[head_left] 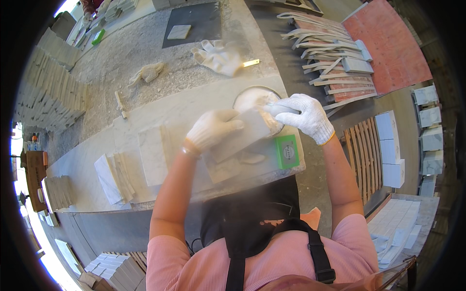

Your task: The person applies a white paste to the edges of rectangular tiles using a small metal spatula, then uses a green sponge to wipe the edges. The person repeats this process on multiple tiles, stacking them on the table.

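My left hand point(212, 129), in a white knit glove, grips the left side of a pale marble tile point(245, 133), tilted above the bench. Beyond the tile's far edge is a round bowl point(251, 96) of white powder or paste. My right hand point(307, 116), gloved with an orange cuff edge, reaches over the bowl's right side with its fingers closed at the tile's far right corner. What those fingers hold is hidden and blurred. A green box point(287, 152) lies just right of the tile. Under the tile, another marble piece point(218, 169) rests on the bench slab.
Several thin marble tiles point(114, 178) lean on the bench to the left. Farther back are a loose glove point(218, 57), a yellow-bladed tool point(251, 63), a crumpled cloth point(147, 73) and a dark mat point(199, 22). Stacked tiles point(51, 89) stand far left; a wooden pallet point(363, 162) lies right.
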The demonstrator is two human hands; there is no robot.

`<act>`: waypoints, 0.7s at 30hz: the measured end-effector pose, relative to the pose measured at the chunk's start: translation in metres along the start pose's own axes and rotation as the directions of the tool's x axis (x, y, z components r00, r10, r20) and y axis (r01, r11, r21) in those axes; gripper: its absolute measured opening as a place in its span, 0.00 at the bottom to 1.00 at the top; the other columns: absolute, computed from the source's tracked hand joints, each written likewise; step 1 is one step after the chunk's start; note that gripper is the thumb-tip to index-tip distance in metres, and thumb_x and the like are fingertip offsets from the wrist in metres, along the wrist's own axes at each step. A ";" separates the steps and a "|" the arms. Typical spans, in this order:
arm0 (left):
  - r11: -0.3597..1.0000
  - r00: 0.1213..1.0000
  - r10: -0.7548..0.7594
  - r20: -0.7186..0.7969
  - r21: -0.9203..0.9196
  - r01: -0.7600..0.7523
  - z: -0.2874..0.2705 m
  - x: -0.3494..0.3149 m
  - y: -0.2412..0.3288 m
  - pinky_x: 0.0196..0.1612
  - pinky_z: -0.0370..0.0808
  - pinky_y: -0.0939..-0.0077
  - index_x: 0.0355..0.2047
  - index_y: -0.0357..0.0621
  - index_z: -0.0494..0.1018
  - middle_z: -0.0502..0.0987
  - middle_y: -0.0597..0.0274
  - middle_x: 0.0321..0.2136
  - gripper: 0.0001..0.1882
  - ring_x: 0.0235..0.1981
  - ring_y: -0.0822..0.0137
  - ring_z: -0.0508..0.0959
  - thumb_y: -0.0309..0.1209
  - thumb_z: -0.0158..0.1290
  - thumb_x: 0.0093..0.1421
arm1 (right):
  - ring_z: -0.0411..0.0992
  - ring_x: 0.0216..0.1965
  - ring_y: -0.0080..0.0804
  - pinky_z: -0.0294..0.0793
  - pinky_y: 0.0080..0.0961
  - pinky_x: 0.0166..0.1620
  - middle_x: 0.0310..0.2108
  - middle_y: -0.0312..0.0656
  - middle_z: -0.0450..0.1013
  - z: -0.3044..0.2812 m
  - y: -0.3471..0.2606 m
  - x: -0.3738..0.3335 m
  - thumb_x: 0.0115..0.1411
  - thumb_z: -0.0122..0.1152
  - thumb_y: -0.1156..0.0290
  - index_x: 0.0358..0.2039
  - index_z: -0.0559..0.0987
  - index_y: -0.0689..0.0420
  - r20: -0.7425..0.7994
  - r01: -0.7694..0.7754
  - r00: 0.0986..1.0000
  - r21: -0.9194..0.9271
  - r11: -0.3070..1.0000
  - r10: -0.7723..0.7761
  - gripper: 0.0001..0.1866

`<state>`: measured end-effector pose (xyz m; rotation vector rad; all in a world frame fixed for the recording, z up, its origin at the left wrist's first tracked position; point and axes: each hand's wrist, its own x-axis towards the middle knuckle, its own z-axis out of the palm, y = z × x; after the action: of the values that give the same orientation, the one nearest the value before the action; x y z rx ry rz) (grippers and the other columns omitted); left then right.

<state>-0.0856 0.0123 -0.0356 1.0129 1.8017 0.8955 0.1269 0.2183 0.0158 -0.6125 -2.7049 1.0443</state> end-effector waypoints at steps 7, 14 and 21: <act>1.000 1.000 0.005 -0.003 0.007 -0.005 0.000 0.001 -0.002 0.50 0.78 0.62 0.50 0.41 0.83 0.85 0.45 0.42 0.25 0.43 0.52 0.85 0.48 0.60 0.61 | 0.77 0.36 0.33 0.78 0.29 0.44 0.35 0.43 0.80 0.003 0.005 0.000 0.54 0.76 0.64 0.47 0.88 0.56 0.004 -0.022 1.000 0.022 1.000 0.022 0.20; 1.000 1.000 0.014 -0.005 0.002 -0.014 0.002 0.003 -0.007 0.51 0.78 0.62 0.50 0.41 0.83 0.85 0.45 0.42 0.26 0.44 0.52 0.85 0.47 0.60 0.61 | 0.82 0.43 0.35 0.79 0.30 0.50 0.41 0.46 0.84 -0.003 -0.002 0.002 0.56 0.74 0.66 0.46 0.88 0.59 0.012 -0.057 0.998 0.094 0.994 0.056 0.18; 0.999 0.999 0.015 -0.036 -0.032 -0.017 0.006 0.006 -0.014 0.52 0.78 0.61 0.51 0.44 0.83 0.85 0.46 0.44 0.26 0.45 0.50 0.84 0.49 0.60 0.60 | 0.78 0.49 0.30 0.76 0.27 0.55 0.48 0.44 0.81 0.013 -0.002 0.052 0.57 0.75 0.67 0.50 0.84 0.62 -0.018 -0.077 0.995 0.463 0.883 0.096 0.22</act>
<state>-0.0859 0.0132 -0.0519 0.9977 1.8050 0.9554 0.0752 0.2313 0.0085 -0.6538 -2.2780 1.6101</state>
